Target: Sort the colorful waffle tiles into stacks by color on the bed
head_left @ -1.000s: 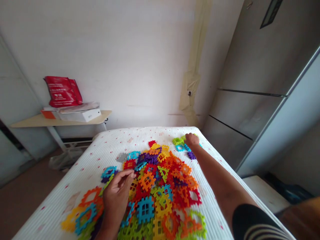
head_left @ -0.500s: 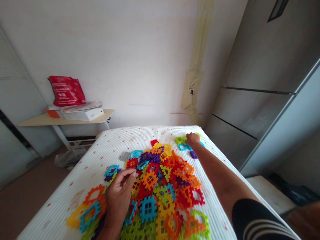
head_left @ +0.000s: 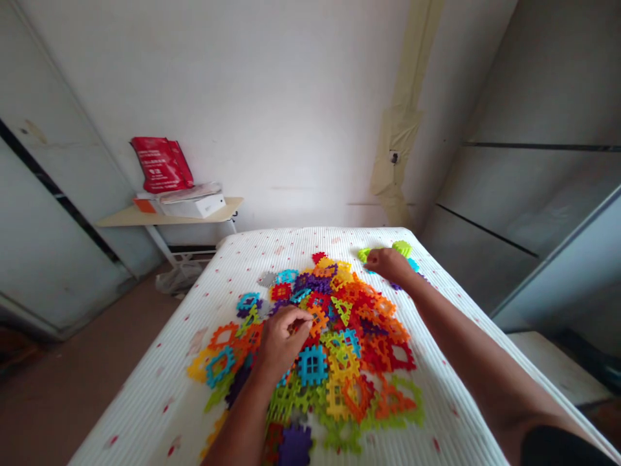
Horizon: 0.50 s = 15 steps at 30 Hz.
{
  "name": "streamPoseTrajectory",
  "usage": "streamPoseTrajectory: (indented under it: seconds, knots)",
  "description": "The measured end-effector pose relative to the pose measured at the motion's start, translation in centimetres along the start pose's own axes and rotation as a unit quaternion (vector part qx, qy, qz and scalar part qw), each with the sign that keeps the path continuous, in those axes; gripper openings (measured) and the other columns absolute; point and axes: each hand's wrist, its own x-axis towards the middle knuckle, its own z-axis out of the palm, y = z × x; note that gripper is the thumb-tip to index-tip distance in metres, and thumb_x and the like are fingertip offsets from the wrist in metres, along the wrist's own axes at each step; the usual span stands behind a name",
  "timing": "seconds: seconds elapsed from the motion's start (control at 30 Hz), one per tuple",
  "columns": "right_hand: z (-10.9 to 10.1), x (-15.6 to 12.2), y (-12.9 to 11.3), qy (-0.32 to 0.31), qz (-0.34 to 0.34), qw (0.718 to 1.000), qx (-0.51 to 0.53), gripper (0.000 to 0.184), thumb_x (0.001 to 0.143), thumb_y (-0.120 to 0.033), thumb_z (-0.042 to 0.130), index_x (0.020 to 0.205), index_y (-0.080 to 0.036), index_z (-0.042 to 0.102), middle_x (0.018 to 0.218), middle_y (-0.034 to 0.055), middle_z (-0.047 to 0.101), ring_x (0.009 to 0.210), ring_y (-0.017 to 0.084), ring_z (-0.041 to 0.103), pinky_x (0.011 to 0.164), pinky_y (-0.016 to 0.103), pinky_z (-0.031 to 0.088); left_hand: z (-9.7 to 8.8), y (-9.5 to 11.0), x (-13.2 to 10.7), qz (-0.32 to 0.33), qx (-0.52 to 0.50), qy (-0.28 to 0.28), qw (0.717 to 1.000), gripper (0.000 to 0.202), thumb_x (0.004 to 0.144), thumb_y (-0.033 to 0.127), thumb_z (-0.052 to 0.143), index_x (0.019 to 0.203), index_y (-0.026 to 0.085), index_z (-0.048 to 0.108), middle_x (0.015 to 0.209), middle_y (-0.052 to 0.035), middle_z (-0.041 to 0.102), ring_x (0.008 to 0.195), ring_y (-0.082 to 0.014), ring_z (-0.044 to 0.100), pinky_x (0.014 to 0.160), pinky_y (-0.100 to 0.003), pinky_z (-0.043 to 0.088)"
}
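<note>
We see smooth, faintly glossy moulded plastic in the multicoloured lattice tiles (head_left: 313, 366), over a ribbed, matt white cloth mattress cover (head_left: 160, 388); the red plastic bag (head_left: 162, 165) shines, while the white card box (head_left: 194, 206) looks matt.

Red bag (head_left: 162, 165) sits on a white box (head_left: 196, 207), on a small table (head_left: 121, 220) at upper left. Plastic bag (head_left: 179, 278) on brown floor (head_left: 97, 388) beneath it. Beige tape (head_left: 398, 142) runs down white wall (head_left: 291, 116). Grey cabinet doors (head_left: 533, 188) at right. White mattress (head_left: 140, 414) along bottom.
</note>
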Motion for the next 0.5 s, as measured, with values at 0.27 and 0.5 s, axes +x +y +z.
streamPoseTrajectory:
  seconds: [0.27, 0.5]
  knots:
    - [-2.0, -6.6, -5.0, -0.078, -0.12, 0.987, 0.075, 0.016, 0.076, -0.023, 0.058, 0.087, -0.023, 0.069, 0.085, 0.0013, 0.07, 0.073, 0.014, 0.062, 0.061, 0.022, 0.039, 0.2, -0.2, 0.2, 0.061, 0.125, -0.05, 0.989, 0.032, 0.077, 0.021, 0.053, 0.106, 0.024, 0.067, 0.112, -0.0048, 0.065, 0.105, -0.0215, 0.055, 0.095, -0.041, 0.04]
    - [-0.3, -6.8, -8.0, -0.058, -0.07, 0.995, -0.04, 0.031, 0.077, -0.047, 0.06, 0.092, -0.021, 0.066, 0.085, 0.0084, 0.07, 0.076, 0.022, 0.066, 0.06, 0.027, 0.045, 1.1, -1.4, 0.0, 0.051, 0.181, -0.067, 0.98, 0.045, 0.07, 0.028, 0.065, 0.115, 0.025, 0.062, 0.12, -0.0074, 0.061, 0.11, -0.0259, 0.052, 0.096, -0.044, 0.038]
